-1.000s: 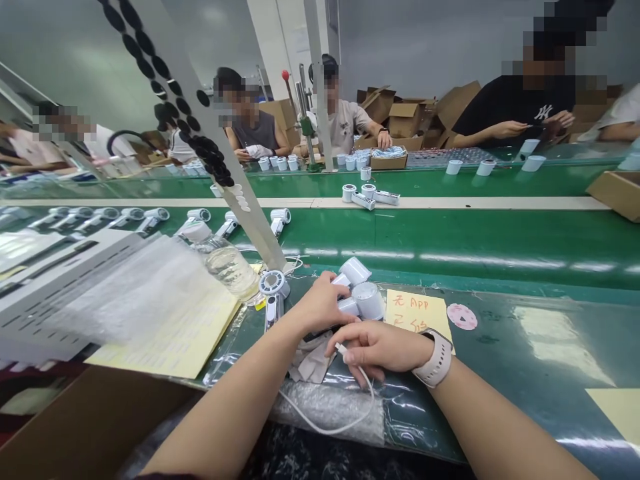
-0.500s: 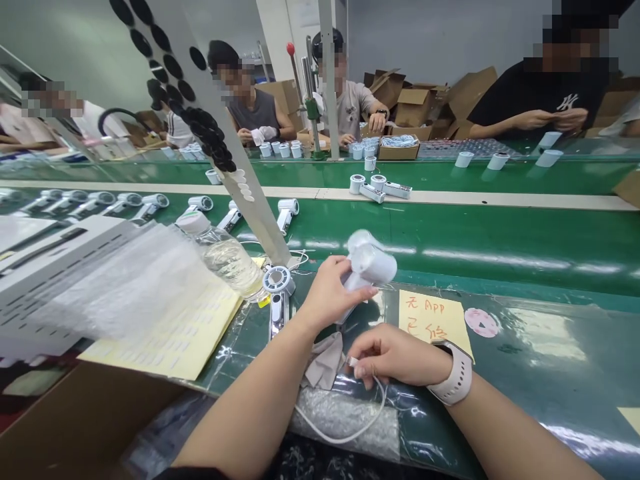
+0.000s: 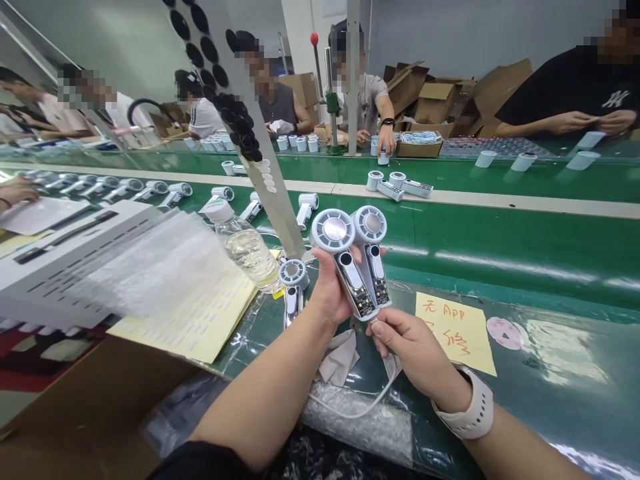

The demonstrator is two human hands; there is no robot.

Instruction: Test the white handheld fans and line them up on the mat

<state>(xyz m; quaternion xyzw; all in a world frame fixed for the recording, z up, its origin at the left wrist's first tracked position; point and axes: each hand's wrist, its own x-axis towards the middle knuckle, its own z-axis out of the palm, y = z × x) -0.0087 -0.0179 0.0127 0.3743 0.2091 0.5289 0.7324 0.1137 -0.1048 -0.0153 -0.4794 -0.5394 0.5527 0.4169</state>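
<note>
Two white hand fans [image 3: 353, 283] sit side by side in the left hand [image 3: 330, 290], which grips their handles, with dark boards showing in the open backs and the round heads pointing up. The right hand [image 3: 415, 350] is apart from it at 4 o'clock, pinching a white cable [image 3: 350, 410] at the foot of one fan, but I cannot tell if it is plugged in. One more fan [image 3: 293, 283] stands at 8 o'clock, beside a water bottle [image 3: 247, 250].
</note>
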